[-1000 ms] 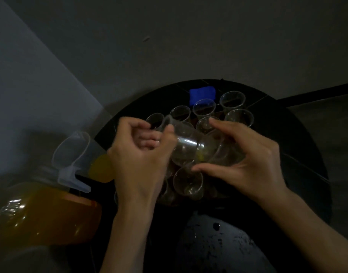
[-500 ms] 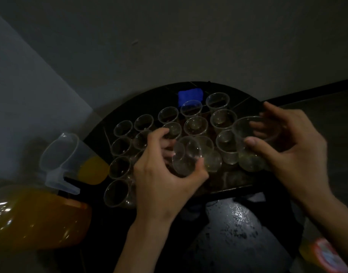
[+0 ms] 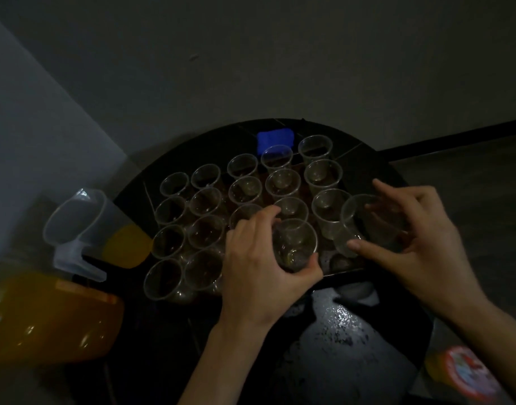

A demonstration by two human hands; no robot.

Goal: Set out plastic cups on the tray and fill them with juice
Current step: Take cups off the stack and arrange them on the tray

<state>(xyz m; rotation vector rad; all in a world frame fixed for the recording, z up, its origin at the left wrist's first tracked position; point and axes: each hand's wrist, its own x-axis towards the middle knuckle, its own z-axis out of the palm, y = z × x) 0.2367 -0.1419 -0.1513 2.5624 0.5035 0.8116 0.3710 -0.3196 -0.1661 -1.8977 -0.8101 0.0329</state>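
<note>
clear plastic cups stand upright and empty in close rows on a dark rectangular tray, which sits on a round black table. the left hand wraps fingers and thumb round an upright clear cup at the tray's near edge, just beside the standing rows. the right hand pinches a tilted clear cup between thumb below and fingers above, mouth turned toward the rows, over the tray's near right corner; whether this is one cup or a few nested together cannot be told.

the step in hand appears to be setting out, with filling not yet begun. it likely goes best if each cup is held low on its wall with light pressure, since thin plastic may buckle, and is put down flat on its base in the open near right corner, rim just clear of its neighbours. keeping the rows straight should make pouring easier, and a knock against one light cup could topple several.

left of the tray stands a clear plastic jug with a pale handle and a little yellow liquid at its base. nearer, at the lower left, lies a large bottle of orange juice; its orange label band is too blurred to read. a small blue block sits behind the far row. a round red-and-white label shows at the lower right, its writing illegible. no brand can be read.
</note>
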